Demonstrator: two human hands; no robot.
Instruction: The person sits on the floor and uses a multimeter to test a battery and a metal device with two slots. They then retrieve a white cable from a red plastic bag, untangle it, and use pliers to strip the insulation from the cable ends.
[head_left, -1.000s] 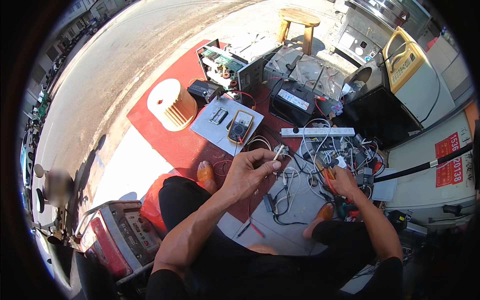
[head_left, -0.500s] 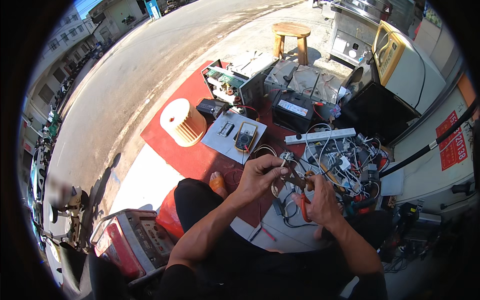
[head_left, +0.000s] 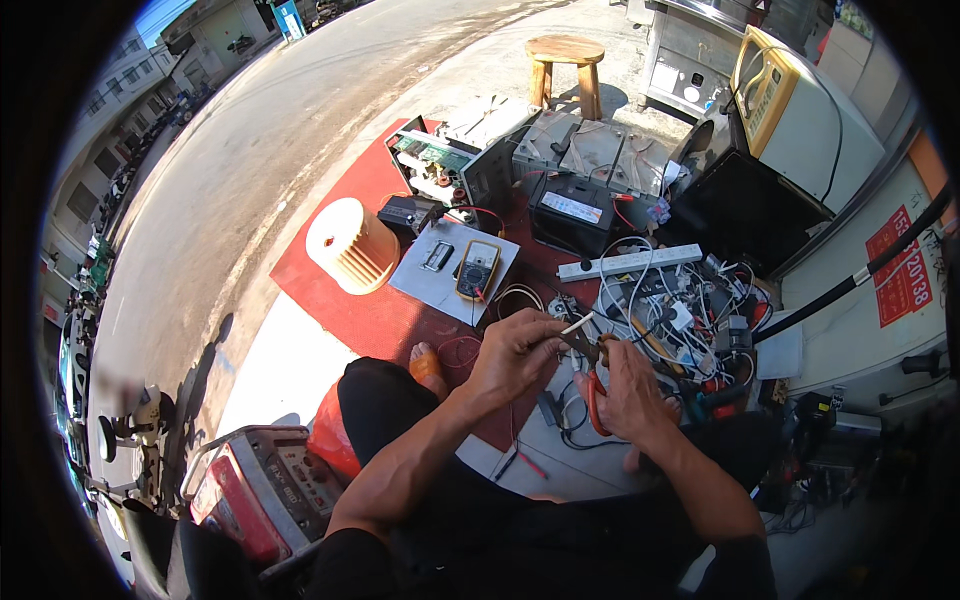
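My left hand pinches a white cable, whose end sticks up past the fingertips. My right hand is closed round scissors with orange-red handles. Their dark blades lie against my left fingertips, beside the cable; whether they bite into it I cannot tell. Beyond my left hand, a yellow-edged multimeter rests on a pale flat board, along with a small dark device. To the right of both hands spreads a tangled heap of cables and plugs.
A white power strip borders the heap, with a black battery behind it. An upturned cream basket and an opened device with circuit boards stand on the red mat. A red generator sits at lower left; a wooden stool stands far back.
The scissors and right hand have shifted slightly left and up, and the blades are turned. More of the white cable's end now shows above my left fingers. The whole view has shifted a little.
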